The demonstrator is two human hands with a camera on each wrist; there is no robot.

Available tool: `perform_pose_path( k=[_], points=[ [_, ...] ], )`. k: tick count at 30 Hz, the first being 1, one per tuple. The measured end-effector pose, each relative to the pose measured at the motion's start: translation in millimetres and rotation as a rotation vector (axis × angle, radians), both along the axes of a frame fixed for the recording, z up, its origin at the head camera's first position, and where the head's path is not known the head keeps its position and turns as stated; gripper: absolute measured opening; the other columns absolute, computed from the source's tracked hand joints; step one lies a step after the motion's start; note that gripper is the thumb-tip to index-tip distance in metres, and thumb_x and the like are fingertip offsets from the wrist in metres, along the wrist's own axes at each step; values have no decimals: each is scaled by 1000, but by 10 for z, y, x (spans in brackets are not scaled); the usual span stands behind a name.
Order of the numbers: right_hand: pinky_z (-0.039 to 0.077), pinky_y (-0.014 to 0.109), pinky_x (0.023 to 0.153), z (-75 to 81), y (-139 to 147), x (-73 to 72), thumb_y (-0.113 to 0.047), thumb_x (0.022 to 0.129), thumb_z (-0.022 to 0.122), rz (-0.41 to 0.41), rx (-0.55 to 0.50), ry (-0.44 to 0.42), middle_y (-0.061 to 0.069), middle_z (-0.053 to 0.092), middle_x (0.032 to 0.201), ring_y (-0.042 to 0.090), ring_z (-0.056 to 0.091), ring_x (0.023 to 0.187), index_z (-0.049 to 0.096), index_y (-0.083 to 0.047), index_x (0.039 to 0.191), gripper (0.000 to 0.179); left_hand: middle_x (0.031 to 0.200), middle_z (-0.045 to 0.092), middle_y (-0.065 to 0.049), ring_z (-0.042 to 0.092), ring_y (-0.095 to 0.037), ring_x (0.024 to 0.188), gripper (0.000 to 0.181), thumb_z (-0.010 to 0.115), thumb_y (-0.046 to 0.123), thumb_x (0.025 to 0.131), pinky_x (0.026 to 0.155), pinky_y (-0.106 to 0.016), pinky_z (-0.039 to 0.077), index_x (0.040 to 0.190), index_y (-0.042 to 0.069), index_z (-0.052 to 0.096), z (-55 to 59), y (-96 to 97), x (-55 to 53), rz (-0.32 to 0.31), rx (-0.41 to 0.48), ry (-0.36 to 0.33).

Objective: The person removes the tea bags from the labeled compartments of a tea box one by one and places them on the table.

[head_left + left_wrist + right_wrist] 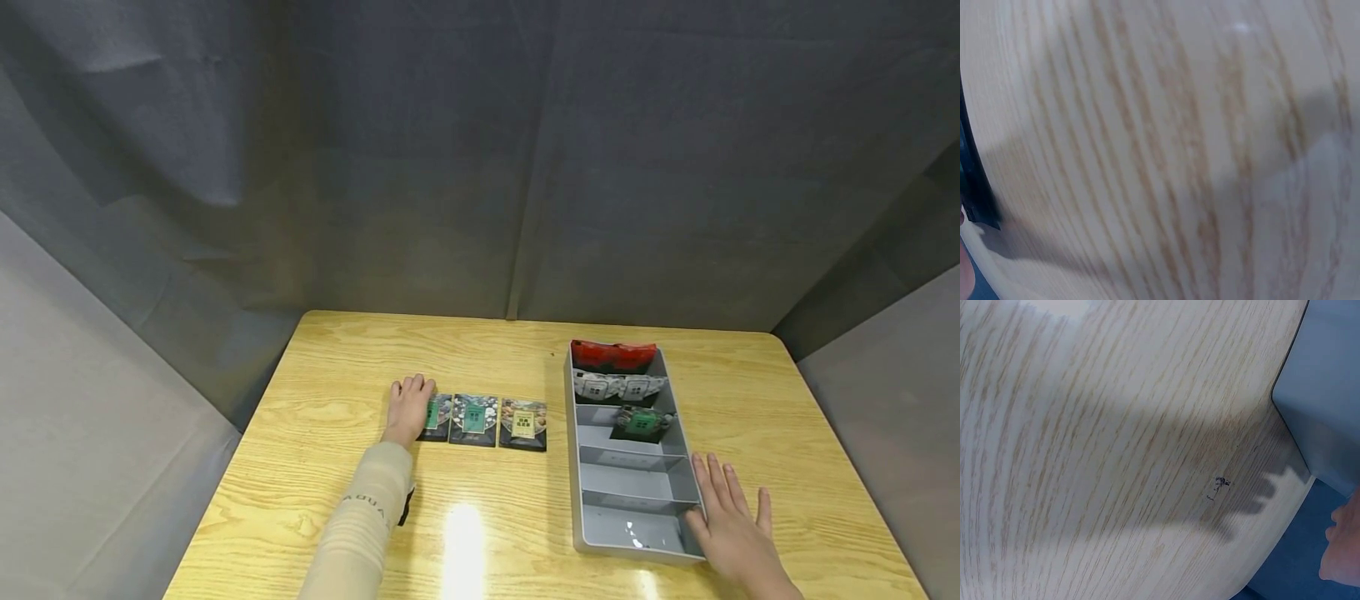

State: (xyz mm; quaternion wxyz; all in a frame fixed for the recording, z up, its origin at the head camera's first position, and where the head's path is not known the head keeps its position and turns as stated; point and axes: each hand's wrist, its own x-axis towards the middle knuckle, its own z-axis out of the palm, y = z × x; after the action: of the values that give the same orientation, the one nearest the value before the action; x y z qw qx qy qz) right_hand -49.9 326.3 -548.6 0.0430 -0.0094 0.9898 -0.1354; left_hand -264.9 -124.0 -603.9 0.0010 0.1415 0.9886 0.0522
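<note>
My left hand [407,410] is at the left side of a dark flat packet with a green label [437,417], covering part of it. Its thumb is hidden, so whether it grips the packet does not show. In the left wrist view a dark packet edge [975,181] appears at the far left, close to a bit of fingertip. Beside that packet lie a second green-labelled packet [474,419] and a yellow-labelled packet [523,424], in a row. My right hand [735,529], fingers extended, rests against the right side of a grey divided box [576,500] near its front corner.
Red packets [613,357] stand in the box's rearmost compartment, with white-and-black packets [618,387] in front of them. A green-labelled packet [642,423] leans in the middle compartment. A small black object [406,507] shows beside the left sleeve. Dark curtain [420,167] hangs behind the wooden table [315,417].
</note>
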Motion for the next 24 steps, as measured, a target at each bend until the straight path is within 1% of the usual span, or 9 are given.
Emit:
perform_pose_path(
  k=[4,6,10,12,14,17,21,24],
  points=[
    [-27,54,94,21,-10,0,-33,97,33,1,-8,-14,17,-3,152,37,-6,137,-9,-16,147,67,113,46,-6,40,-25,104,32,44,4,93,96,-46,26,121,17,50,-8,-8,-3,5,3,11],
    [-28,54,94,22,-11,0,-33,97,33,2,-8,-16,17,-3,152,37,-7,137,-9,-16,147,67,112,46,-5,40,-25,105,29,44,5,94,96,-45,25,119,17,50,-14,-2,-1,13,6,19],
    [-29,53,94,9,-9,1,-32,97,33,5,2,-1,15,-5,152,33,-13,137,-9,-16,147,67,107,46,-4,40,-24,102,19,44,15,96,94,-44,27,114,17,49,-1,57,8,23,8,60],
    [-29,52,94,2,-7,1,-32,97,33,6,10,10,14,-7,152,32,-14,137,-9,-16,147,67,107,45,-3,41,-24,103,20,43,22,97,93,-43,27,115,17,48,31,122,20,25,8,76],
    [-28,52,95,-1,-4,0,-32,97,33,7,14,15,14,-7,152,32,-13,137,-8,-17,147,67,108,46,-4,41,-24,103,23,42,26,97,93,-43,28,117,16,49,74,214,37,18,18,96],
    [-26,55,95,-2,3,-3,-33,97,34,5,13,10,16,-4,152,33,-11,137,-9,-17,147,67,109,48,-3,43,-23,102,28,43,28,97,93,-42,29,121,15,50,157,404,65,-6,45,137],
    [-22,59,96,-4,13,-10,-32,96,34,5,10,11,17,1,151,34,-11,137,-9,-17,147,68,108,48,-1,44,-20,99,30,46,29,95,92,-41,31,122,17,51,295,715,112,-72,64,195],
    [-23,59,95,-12,16,-17,-33,97,33,8,8,17,17,1,151,34,-11,137,-9,-17,147,67,109,47,1,43,-18,101,31,42,32,97,93,-39,31,124,19,48,405,958,171,-130,44,198]
  ],
)
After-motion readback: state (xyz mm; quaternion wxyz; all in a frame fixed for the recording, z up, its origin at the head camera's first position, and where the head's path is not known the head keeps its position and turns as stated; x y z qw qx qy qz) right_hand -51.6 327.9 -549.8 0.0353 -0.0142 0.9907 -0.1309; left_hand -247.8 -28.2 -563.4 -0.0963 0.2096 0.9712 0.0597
